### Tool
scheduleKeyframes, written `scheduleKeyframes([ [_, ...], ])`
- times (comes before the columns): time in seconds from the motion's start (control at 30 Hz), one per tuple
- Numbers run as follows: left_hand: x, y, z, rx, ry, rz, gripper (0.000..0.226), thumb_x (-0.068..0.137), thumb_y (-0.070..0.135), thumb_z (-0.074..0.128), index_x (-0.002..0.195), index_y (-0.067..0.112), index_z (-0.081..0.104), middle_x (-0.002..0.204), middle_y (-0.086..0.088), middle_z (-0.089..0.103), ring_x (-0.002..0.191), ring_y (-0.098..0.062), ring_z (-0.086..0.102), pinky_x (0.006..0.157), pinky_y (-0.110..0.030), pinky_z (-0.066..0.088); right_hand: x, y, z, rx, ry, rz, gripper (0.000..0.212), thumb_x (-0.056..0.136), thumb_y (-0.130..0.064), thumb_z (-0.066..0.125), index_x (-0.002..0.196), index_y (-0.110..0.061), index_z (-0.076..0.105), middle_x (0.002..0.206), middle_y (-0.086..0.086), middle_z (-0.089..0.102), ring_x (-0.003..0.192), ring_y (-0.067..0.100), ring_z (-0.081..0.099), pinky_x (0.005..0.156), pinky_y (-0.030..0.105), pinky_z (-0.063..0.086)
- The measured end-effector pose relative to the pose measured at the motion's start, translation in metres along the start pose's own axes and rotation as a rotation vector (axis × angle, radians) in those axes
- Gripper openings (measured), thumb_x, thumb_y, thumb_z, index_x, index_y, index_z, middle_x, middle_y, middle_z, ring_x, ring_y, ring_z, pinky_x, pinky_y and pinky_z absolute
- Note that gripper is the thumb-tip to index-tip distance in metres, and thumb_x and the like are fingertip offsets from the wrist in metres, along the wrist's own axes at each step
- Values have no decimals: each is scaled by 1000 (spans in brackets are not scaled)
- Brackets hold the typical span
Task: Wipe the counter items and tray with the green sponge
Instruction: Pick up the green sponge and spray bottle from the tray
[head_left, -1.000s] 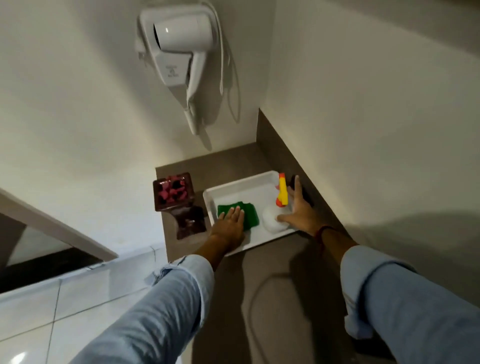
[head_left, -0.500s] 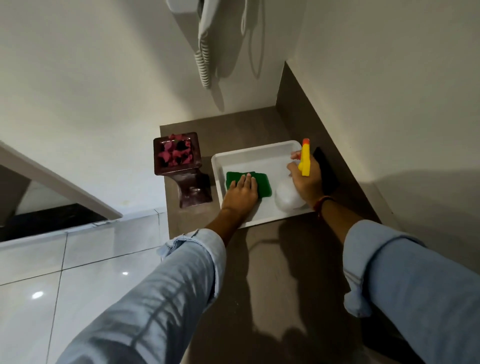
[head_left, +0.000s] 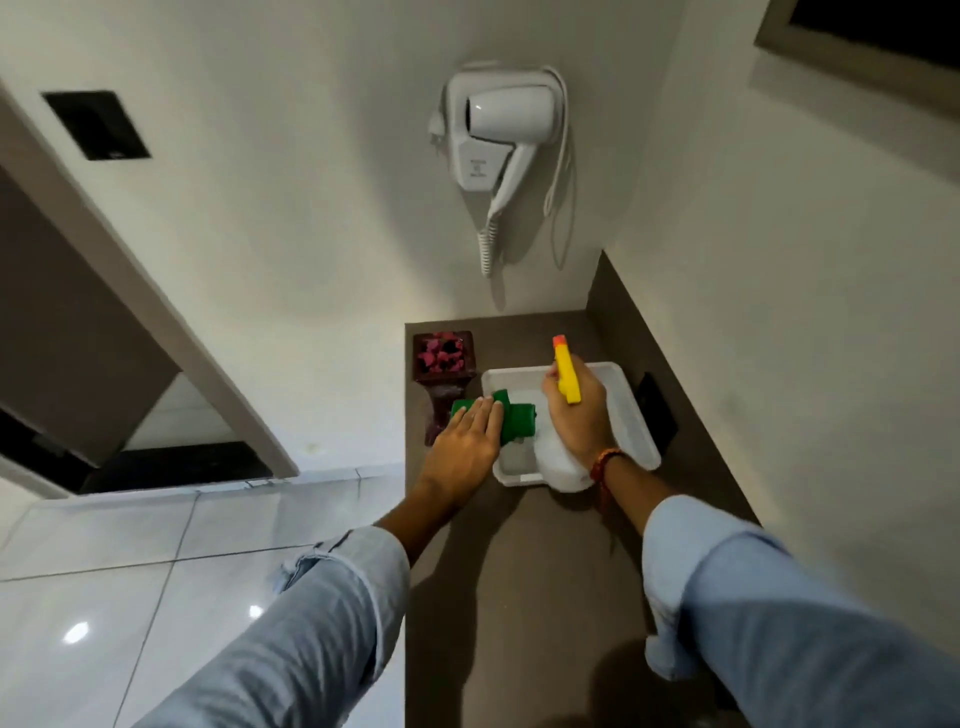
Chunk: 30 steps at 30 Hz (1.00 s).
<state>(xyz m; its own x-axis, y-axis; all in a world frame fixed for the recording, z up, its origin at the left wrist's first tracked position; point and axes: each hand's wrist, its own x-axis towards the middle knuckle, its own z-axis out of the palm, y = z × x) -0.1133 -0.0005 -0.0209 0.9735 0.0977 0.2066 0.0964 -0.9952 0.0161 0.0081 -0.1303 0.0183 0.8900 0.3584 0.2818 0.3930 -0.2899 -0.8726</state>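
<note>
A white rectangular tray (head_left: 631, 415) lies on the brown counter (head_left: 545, 571) near the corner. My left hand (head_left: 462, 449) grips the green sponge (head_left: 511, 422), lifted and folded at the tray's left rim. My right hand (head_left: 574, 410) is wrapped around a white spray bottle (head_left: 558, 467) with a yellow trigger head and orange nozzle (head_left: 565, 374), held tilted above the tray. The bottle's middle is hidden by my fingers.
A dark red vase (head_left: 444, 364) with pink petals stands just left of the tray, touching the counter's left edge. A black flat object (head_left: 657, 410) lies right of the tray by the wall. A white hair dryer (head_left: 498, 130) hangs on the wall above. Tiled floor lies left.
My left hand has lifted the sponge off the tray floor toward its left rim. My right hand has raised and tilted the spray bottle. The camera tilted upward.
</note>
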Motion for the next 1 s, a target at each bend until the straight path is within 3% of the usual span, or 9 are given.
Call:
scheduleKeyframes([
  [0.1, -42, -16, -9, -10, -74, -138, 58, 102, 15, 55, 153, -2, 31, 155, -23, 41, 143, -37, 41, 118, -46, 37, -46, -11, 28, -32, -53, 35, 12, 91, -16, 58, 92, -8, 67, 81, 14, 69, 68, 13, 60, 65, 18, 51],
  [0.2, -76, -29, -14, -29, -122, -273, 58, 102, 20, 55, 152, 4, 31, 153, -19, 44, 139, -34, 46, 115, -45, 41, -82, -21, 52, -31, -139, 209, 17, 90, -12, 58, 79, -2, 65, 72, 16, 64, 66, 27, 60, 61, 33, 50],
  [0.3, -101, -38, -17, -36, -138, -319, 55, 100, 19, 59, 147, 6, 36, 144, -16, 54, 129, -32, 56, 108, -43, 47, -106, -32, 70, -50, -226, 311, 23, 89, -12, 55, 72, 2, 62, 68, 23, 61, 64, 35, 57, 57, 33, 45],
  [0.53, -112, -46, -19, -22, -179, -372, 53, 99, 22, 61, 144, 7, 39, 140, -14, 57, 124, -30, 60, 105, -39, 50, -114, -32, 82, -139, -252, 375, 28, 91, -18, 54, 65, -8, 55, 59, 8, 51, 58, 21, 49, 51, 22, 36],
  [0.73, -96, -41, -17, -58, -198, -376, 49, 100, 25, 60, 142, 9, 40, 140, -13, 58, 123, -28, 60, 104, -39, 51, -89, -20, 67, -73, -202, 316, 20, 91, -16, 56, 76, -4, 62, 66, 12, 59, 61, 21, 55, 60, 30, 48],
  [0.9, -74, -35, -6, -84, -186, -356, 55, 99, 28, 61, 145, 10, 37, 142, -13, 57, 123, -28, 61, 103, -39, 52, -38, 0, 27, 12, -30, 224, 16, 93, -14, 56, 85, -3, 65, 73, 7, 62, 64, 14, 57, 61, 21, 46],
  [1.0, -59, -34, 1, -90, -180, -342, 57, 99, 30, 61, 147, 10, 36, 143, -12, 56, 124, -28, 60, 104, -39, 52, -1, 16, 1, 39, 50, 232, 18, 94, -16, 56, 98, -2, 66, 77, 4, 62, 72, 17, 58, 67, 30, 48],
])
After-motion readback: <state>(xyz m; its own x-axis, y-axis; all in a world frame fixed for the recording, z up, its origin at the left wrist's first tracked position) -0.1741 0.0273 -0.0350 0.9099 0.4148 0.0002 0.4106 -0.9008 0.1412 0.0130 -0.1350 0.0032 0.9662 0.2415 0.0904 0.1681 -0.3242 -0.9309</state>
